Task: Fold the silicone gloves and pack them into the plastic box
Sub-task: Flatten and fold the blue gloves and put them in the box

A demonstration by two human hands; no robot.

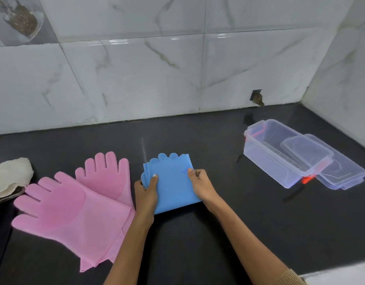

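The counter is a flat black, and everything reads against it. To its left lie two pale pink gloves; at its middle, a folded sky-blue glove. At its right stands a clear plastic box with red-orange clips. Behind the counter, the wall tiles are white, veined grey-brown like marble.

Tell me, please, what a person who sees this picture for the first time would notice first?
The eye goes first to the folded blue gloves at the centre of the dark counter, held at their sides by the left hand and the right hand. Next come the two pink gloves lying flat to the left, overlapping each other. At the right stands the open clear plastic box, its lid beside it.
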